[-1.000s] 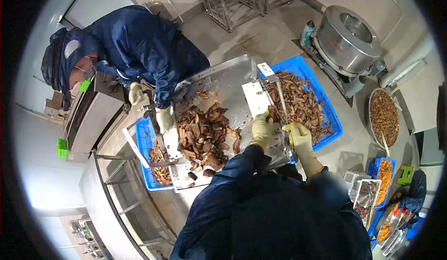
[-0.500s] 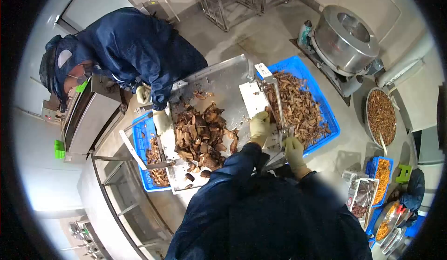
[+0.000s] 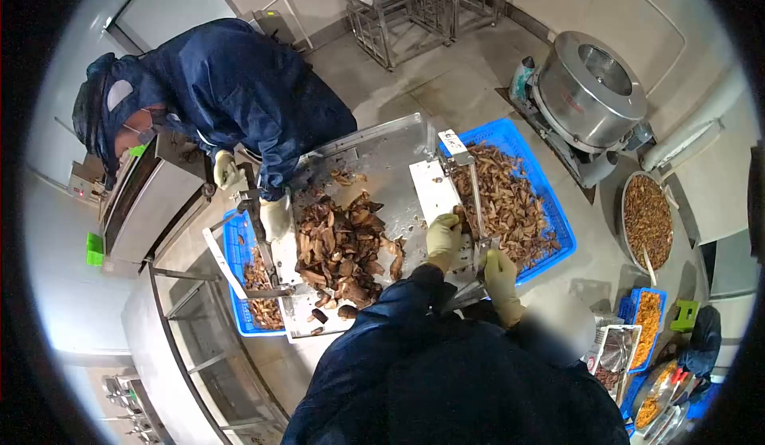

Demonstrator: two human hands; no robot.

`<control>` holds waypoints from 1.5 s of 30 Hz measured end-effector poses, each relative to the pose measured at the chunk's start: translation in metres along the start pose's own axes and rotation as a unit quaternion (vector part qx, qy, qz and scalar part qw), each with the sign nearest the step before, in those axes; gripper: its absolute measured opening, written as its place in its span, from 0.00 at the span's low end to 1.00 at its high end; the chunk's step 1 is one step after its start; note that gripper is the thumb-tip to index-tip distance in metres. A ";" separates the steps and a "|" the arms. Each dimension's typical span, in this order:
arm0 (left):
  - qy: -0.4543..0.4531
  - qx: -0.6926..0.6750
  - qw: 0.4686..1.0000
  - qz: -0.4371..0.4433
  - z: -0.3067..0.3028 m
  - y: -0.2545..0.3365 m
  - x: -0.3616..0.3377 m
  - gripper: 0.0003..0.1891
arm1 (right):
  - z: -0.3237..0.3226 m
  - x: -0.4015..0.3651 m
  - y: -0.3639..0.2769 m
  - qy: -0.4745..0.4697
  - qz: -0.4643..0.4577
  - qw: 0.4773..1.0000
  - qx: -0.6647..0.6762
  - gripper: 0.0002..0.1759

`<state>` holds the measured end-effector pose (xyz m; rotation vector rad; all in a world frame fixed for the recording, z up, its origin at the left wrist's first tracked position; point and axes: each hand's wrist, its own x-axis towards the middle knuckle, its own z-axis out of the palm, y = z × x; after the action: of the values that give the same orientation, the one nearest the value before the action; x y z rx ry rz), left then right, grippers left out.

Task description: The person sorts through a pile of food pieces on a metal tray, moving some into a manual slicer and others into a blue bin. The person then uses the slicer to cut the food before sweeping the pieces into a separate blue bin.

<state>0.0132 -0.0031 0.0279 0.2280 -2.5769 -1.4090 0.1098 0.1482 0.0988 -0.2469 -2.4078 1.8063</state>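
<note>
My left hand point(image 3: 444, 239), in a pale glove, is closed on a brown mushroom piece point(image 3: 458, 215) over the white cutting board point(image 3: 431, 188). Just right of it, my right hand point(image 3: 500, 276), gloved too, grips the near end of a hinged lever cutter point(image 3: 476, 198); its fingers partly hide the handle. Beyond the cutter, a blue crate point(image 3: 562, 223) holds many cut brown strips point(image 3: 504, 202). On the metal tray table point(image 3: 390, 158), left of my hands, lies a heap of larger brown mushroom pieces point(image 3: 343, 242).
Opposite, a co-worker point(image 3: 239, 86) in dark blue bends over a second cutter point(image 3: 259, 234) above another blue crate point(image 3: 239, 242). A steel drum machine point(image 3: 591, 78) stands back right. A round pan of brown pieces point(image 3: 647, 214) and a crate of orange pieces point(image 3: 649, 317) are at right.
The view has tilted slightly, so most things sit lower. The co-worker's one gloved hand has moved outward to the left. My hands stay in about the same place at the cutter.
</note>
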 end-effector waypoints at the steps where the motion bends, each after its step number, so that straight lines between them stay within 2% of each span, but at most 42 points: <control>1: 0.009 -0.024 1.000 -0.017 0.000 0.005 0.001 0.08 | -0.001 0.008 -0.037 0.008 -0.041 0.999 0.008 0.17; 3: 0.021 -0.068 0.996 -0.055 0.001 0.008 -0.001 0.08 | -0.002 0.023 -0.091 0.025 -0.116 0.993 0.026 0.17; 4: 0.034 0.010 0.999 0.033 0.002 0.002 0.001 0.09 | -0.006 0.025 -0.103 0.007 -0.066 0.997 0.028 0.19; 7: -0.008 -0.045 0.998 -0.045 -0.007 0.012 0.000 0.09 | 0.000 0.006 -0.030 0.009 0.023 0.999 0.040 0.19; 8: -0.001 -0.038 0.999 0.005 0.000 -0.003 0.002 0.09 | 0.008 -0.004 -0.004 0.028 0.009 0.996 0.088 0.18; 11: -0.007 -0.037 0.999 -0.002 0.002 -0.004 0.003 0.10 | 0.005 -0.005 0.008 0.015 -0.024 0.999 0.028 0.19; 12: -0.012 -0.032 0.999 -0.027 -0.011 0.016 0.001 0.12 | -0.002 0.002 -0.022 -0.003 0.001 1.000 0.011 0.19; 14: -0.008 -0.180 0.980 -0.090 0.042 -0.053 0.009 0.11 | -0.008 0.020 -0.087 -0.005 0.015 0.999 0.029 0.17; 16: -0.024 -0.253 0.960 -0.119 0.038 -0.043 0.008 0.14 | -0.002 0.021 -0.099 0.013 0.014 0.998 0.065 0.16; 17: -0.030 -0.287 0.948 -0.135 0.034 -0.036 0.007 0.15 | 0.001 0.019 -0.079 0.016 -0.014 0.998 0.051 0.16; 19: -0.031 -0.189 0.978 -0.079 0.020 -0.018 0.005 0.19 | 0.004 0.003 -0.009 0.022 -0.072 0.997 0.020 0.15; 20: -0.048 -0.200 0.973 -0.105 0.005 0.005 0.006 0.23 | 0.004 -0.007 0.021 0.018 -0.067 0.998 -0.006 0.16; 21: -0.043 -0.184 0.977 -0.094 -0.005 0.017 0.005 0.24 | 0.001 -0.005 0.022 -0.001 -0.030 1.000 0.001 0.15; 23: -0.032 -0.150 0.985 -0.073 -0.022 0.035 0.002 0.24 | -0.004 -0.001 0.011 -0.038 0.046 0.998 0.015 0.14; 24: -0.046 -0.130 0.984 -0.108 -0.029 0.045 0.004 0.26 | -0.003 0.004 -0.016 -0.005 -0.052 0.999 0.001 0.12; 25: -0.039 -0.115 0.989 -0.088 -0.017 0.028 0.003 0.26 | -0.003 0.008 -0.083 0.026 -0.080 0.996 0.009 0.12; 26: -0.034 -0.100 0.992 -0.067 0.005 -0.001 0.002 0.27 | -0.005 0.012 -0.108 0.017 -0.054 0.997 0.046 0.13; 27: -0.026 -0.087 0.995 -0.043 0.007 -0.003 0.003 0.27 | -0.005 0.015 -0.119 0.008 -0.031 0.996 0.081 0.14; 29: -0.046 -0.100 0.992 -0.058 0.008 -0.006 0.003 0.28 | -0.001 0.015 -0.092 0.012 -0.079 0.995 0.061 0.16; 31: -0.057 -0.129 0.987 -0.083 -0.002 0.006 0.005 0.26 | -0.002 0.002 -0.022 -0.008 -0.124 0.992 0.027 0.16; 32: -0.036 -0.093 0.994 -0.048 -0.009 0.014 0.002 0.26 | -0.003 -0.004 -0.002 -0.042 -0.078 0.995 0.037 0.15; 35: -0.051 -0.094 0.992 -0.063 -0.024 0.033 0.003 0.26 | -0.003 -0.004 0.021 -0.071 -0.009 0.996 0.056 0.15; 36: -0.056 -0.078 0.993 -0.070 -0.021 0.028 0.005 0.26 | -0.006 -0.001 -0.012 -0.075 0.002 0.994 0.079 0.15; 38: -0.048 -0.097 0.992 -0.065 -0.010 0.015 0.006 0.26 | -0.006 0.011 -0.082 -0.042 -0.048 0.996 0.055 0.15; 40: -0.065 -0.089 0.990 -0.083 -0.003 0.007 0.004 0.26 | -0.005 0.021 -0.125 -0.012 -0.073 0.997 0.005 0.16; 41: -0.064 -0.084 0.991 -0.082 -0.003 0.007 0.004 0.27 | -0.005 0.019 -0.115 -0.018 -0.085 0.996 -0.006 0.18; 43: -0.058 -0.076 0.992 -0.077 -0.015 0.022 0.003 0.27 | -0.004 0.009 -0.054 -0.031 -0.113 0.993 -0.027 0.21; 44: -0.054 -0.053 0.994 -0.073 -0.012 0.015 0.003 0.27 | 0.002 0.002 0.005 -0.020 -0.071 0.996 -0.046 0.25; 45: -0.053 -0.051 0.995 -0.066 -0.012 0.016 0.003 0.26 | 0.000 -0.006 0.007 -0.058 0.052 0.997 0.005 0.27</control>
<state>0.0126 -0.0048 0.0481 0.3221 -2.6073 -1.6359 0.1156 0.1488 0.0921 -0.2783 -2.5082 1.9267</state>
